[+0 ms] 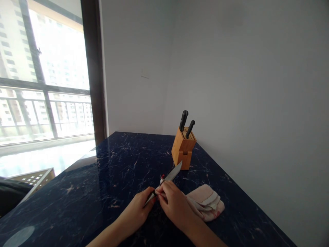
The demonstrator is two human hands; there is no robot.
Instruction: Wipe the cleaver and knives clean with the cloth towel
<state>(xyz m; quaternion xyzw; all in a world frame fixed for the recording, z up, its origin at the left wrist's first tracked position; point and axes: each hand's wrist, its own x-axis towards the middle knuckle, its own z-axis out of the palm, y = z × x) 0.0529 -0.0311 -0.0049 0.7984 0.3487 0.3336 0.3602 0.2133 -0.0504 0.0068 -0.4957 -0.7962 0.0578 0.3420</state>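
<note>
A kitchen knife [174, 172] points up and to the right over the table, its blade bare. My left hand [140, 206] is closed around its handle. My right hand [174, 202] is closed at the base of the blade, fingertips pinched together close to my left fingers. A small red-and-white item [162, 178] pokes out above the right fingers, beside the blade; its kind cannot be made out, and its lower part is hidden. Just right of my right wrist lies a crumpled pinkish-white cloth [205, 200].
Beyond the blade tip stands a wooden knife block [183, 151] with two black-handled knives in it. The dark blue marbled table [123, 161] runs along a grey wall on the right. At the left are a window [59, 68] and a perforated light-coloured chair or crate [38, 180].
</note>
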